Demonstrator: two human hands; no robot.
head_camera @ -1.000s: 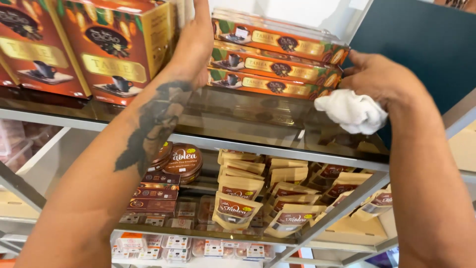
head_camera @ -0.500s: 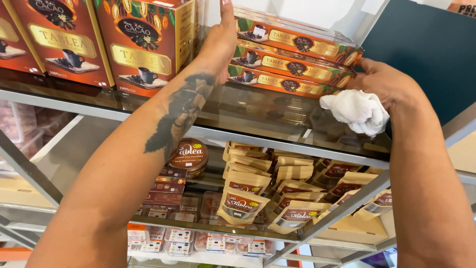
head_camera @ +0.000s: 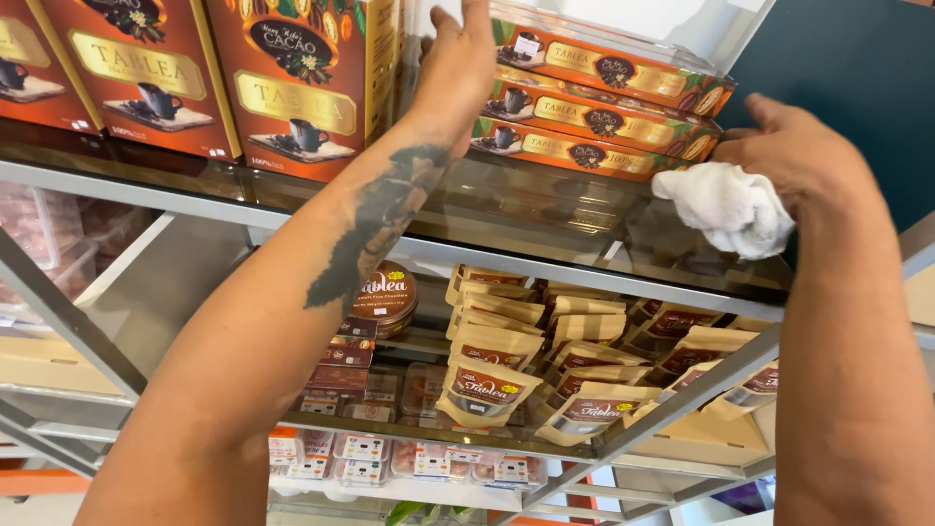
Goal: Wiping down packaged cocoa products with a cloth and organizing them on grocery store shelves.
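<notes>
L hand: our left hand is up against the left end of the stack of flat orange boxes; fingers straight, spread along the stack's end, thumb toward the upright boxes. Palm flat on it, not closed round anything.
R hand: our right hand is curled shut on a white cloth, bunched under the palm; it sits at the stack's right end, just beside the lowest box. Can't tell if the cloth touches the glass.
Stack: three flat boxes w/ clear lids, one on top of the other, lying on the top glass shelf, between our two hands. Long sides face us, slightly angled, right end further back.
Upright boxes: tall red-brown cartons w/ a cup picture stand on the same shelf, left of the stack, just beside our left wrist; more of them run off to the left edge.
Shelf below: tan stand-up pouches in rows, leaning fwd; a round brown tin left of them, partly behind our left forearm; small dark flat packs stacked under the tin.
Lowest shelf: small white-labelled clear tubs in a row.
Frame: grey metal rails, diagonal brace lower right.
Backdrop: dark teal panel behind our right hand.
</notes>
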